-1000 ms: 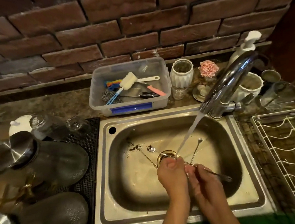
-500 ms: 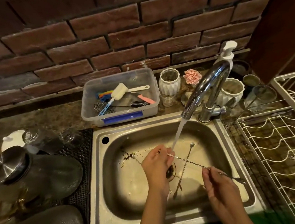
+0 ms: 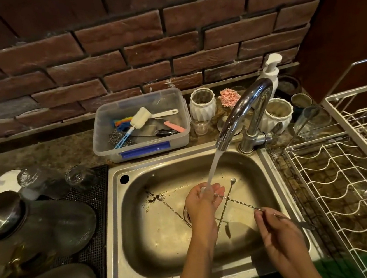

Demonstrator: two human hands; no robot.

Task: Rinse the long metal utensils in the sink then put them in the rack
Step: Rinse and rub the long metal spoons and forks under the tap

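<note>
Now both hands clamp one twisted spoon (image 3: 237, 202) over the sink (image 3: 270, 167), left hand (image 3: 204, 201) rubbing its end under the stream, right hand (image 3: 277, 226) steadying; best slide along its whole length before racking.

Brick wall (image 3: 145, 51) top of frame: dark red-brown, running bond. Sink (image 3: 122, 248) center: brushed silver. Rack (image 3: 343, 189) right: white wire, wavy rows. Tub (image 3: 142, 148) upper center: clear, blue latch. Desk (image 3: 65, 150) left: mottled brown stone.
</note>
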